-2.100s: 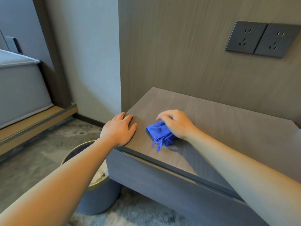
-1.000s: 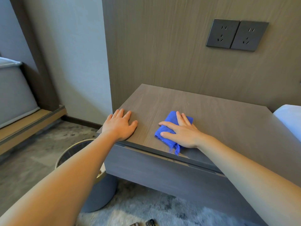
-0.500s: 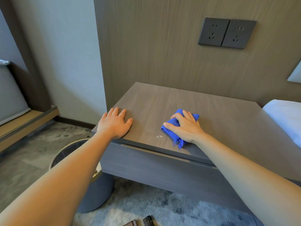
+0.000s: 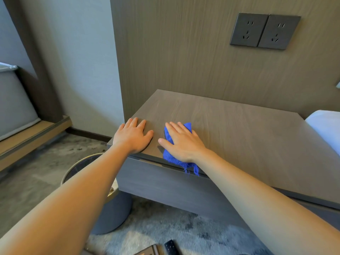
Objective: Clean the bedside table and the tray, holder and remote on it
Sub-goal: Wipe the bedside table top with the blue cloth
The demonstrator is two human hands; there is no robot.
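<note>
The grey wood-grain bedside table [image 4: 239,129] fills the middle of the view, its top bare. My right hand [image 4: 182,142] presses flat, fingers straight, on a blue cloth [image 4: 170,157] at the table's front edge; the cloth's frayed corner hangs over the edge. My left hand [image 4: 133,135] rests flat on the front left corner of the table, beside the cloth. On the carpet at the bottom edge lie a black remote [image 4: 172,247] and the corner of a dark tray [image 4: 147,252], both partly cut off.
A round grey waste bin [image 4: 110,208] with a gold rim stands on the floor under the table's left corner. Two dark wall sockets [image 4: 265,31] sit above the table. White bedding [image 4: 325,126] borders the table on the right. A low wooden ledge [image 4: 33,137] runs at left.
My right hand slid the blue cloth leftward and toward the front edge, closer to my left hand, and its fingers flattened out. The left hand stayed on the corner.
</note>
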